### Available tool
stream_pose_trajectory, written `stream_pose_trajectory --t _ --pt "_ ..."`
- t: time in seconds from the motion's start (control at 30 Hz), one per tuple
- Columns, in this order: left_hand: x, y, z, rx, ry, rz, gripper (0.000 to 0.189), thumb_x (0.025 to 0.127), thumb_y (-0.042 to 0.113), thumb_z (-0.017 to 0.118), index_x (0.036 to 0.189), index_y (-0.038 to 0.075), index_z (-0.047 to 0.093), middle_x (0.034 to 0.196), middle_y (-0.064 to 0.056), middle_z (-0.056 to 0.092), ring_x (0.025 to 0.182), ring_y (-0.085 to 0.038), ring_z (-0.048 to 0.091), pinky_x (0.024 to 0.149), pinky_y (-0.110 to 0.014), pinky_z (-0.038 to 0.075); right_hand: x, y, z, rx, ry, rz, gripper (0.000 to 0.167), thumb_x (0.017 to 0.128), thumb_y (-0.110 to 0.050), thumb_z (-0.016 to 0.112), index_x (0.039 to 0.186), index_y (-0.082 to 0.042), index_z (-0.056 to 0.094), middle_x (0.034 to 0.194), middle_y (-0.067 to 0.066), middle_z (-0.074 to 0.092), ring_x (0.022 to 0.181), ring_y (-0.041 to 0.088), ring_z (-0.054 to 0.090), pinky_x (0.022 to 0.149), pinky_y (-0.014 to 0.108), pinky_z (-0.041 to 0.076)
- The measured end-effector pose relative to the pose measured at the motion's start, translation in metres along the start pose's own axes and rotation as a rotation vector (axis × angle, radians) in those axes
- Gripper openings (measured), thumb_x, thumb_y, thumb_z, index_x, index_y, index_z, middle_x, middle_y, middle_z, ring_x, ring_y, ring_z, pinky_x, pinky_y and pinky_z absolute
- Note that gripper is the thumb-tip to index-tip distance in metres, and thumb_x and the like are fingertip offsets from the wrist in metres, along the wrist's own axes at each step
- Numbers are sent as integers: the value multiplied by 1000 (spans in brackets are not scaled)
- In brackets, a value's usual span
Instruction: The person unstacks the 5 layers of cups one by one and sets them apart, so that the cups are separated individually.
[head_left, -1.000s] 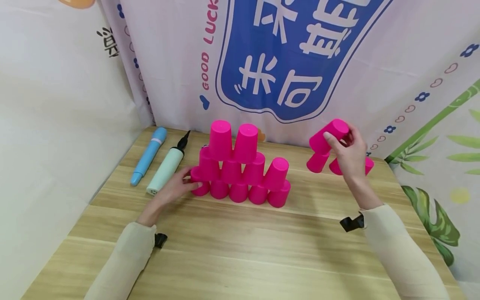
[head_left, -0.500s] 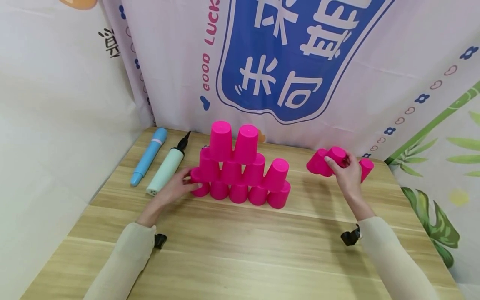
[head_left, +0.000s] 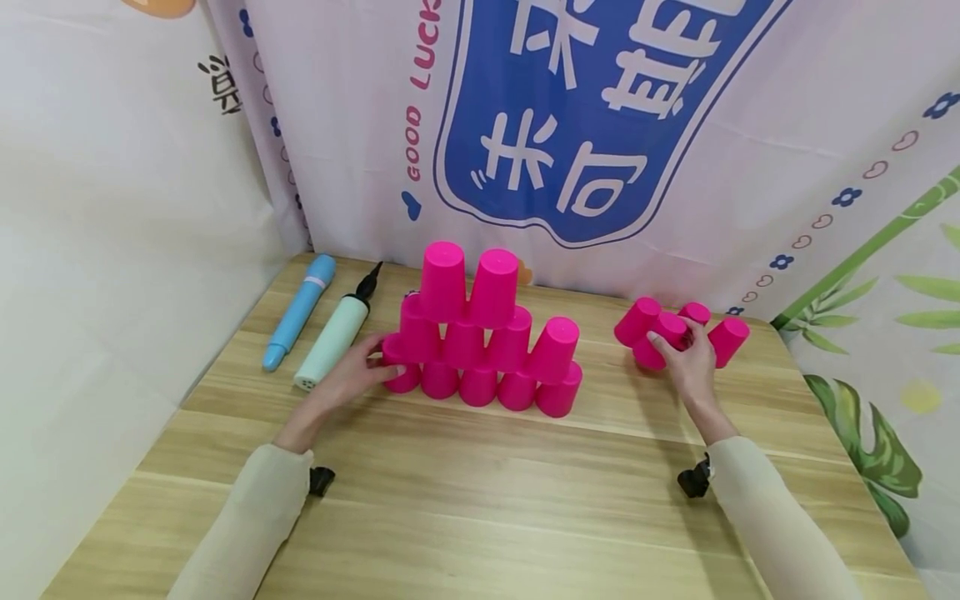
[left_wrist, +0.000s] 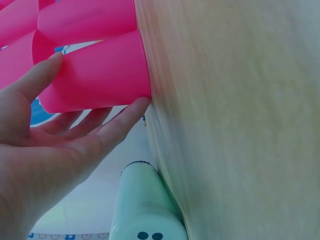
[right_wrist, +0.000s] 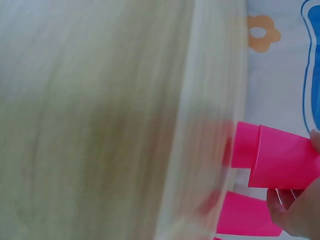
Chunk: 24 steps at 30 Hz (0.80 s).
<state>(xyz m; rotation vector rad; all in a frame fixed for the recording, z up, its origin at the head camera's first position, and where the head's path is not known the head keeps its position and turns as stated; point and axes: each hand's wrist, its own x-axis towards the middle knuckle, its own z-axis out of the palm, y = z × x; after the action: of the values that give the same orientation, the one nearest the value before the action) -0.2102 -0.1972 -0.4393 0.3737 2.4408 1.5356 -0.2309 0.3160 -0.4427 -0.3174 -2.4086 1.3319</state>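
Pink cups stand upside down in a stepped stack (head_left: 462, 343), with two cups (head_left: 493, 287) on its top row. My left hand (head_left: 351, 367) holds the lowest cup (head_left: 401, 377) at the stack's left end; in the left wrist view its thumb lies on one side of this cup (left_wrist: 100, 75) and the fingers along another. At the right, my right hand (head_left: 692, 360) grips a single pink cup (head_left: 670, 325), tilted, between thumb and fingers. Three other pink cups (head_left: 729, 340) stand around that hand. In the right wrist view the gripped cup (right_wrist: 282, 159) overlaps one behind it.
A blue tube-shaped pump (head_left: 296, 315) and a mint-green pump (head_left: 333, 342) with a black nozzle lie left of the stack. A printed curtain (head_left: 337, 125) hangs right behind the wooden table (head_left: 480, 500).
My right hand has come down with its cup, from above the right-hand cups to among them, near table height. The left hand and the stack have stayed in place.
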Motion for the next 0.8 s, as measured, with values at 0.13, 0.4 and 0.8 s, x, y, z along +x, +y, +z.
stream_pose_trajectory --t 0.13,0.4,0.8 --pt "0 -1 0 4 2 1 65 93 14 63 147 -1 30 146 -24 37 128 -45 41 105 -54 38 1 8 0 -32 -11 23 68 87 -30 72 141 -2 41 134 18 53 121 29 52 104 41 43" --pt "-1 0 0 -1 -1 0 65 94 14 62 147 -1 29 146 -24 36 128 -45 40 104 -54 38 2 17 2 -52 -5 38 65 88 -25 72 140 -2 41 131 19 54 118 28 53 102 42 44" --pt "-1 1 1 -23 3 -4 66 93 17 63 147 -1 30 146 -23 37 127 -45 42 103 -53 41 3 20 4 -61 -23 30 67 89 -26 70 141 -2 38 134 21 51 120 31 51 102 44 43"
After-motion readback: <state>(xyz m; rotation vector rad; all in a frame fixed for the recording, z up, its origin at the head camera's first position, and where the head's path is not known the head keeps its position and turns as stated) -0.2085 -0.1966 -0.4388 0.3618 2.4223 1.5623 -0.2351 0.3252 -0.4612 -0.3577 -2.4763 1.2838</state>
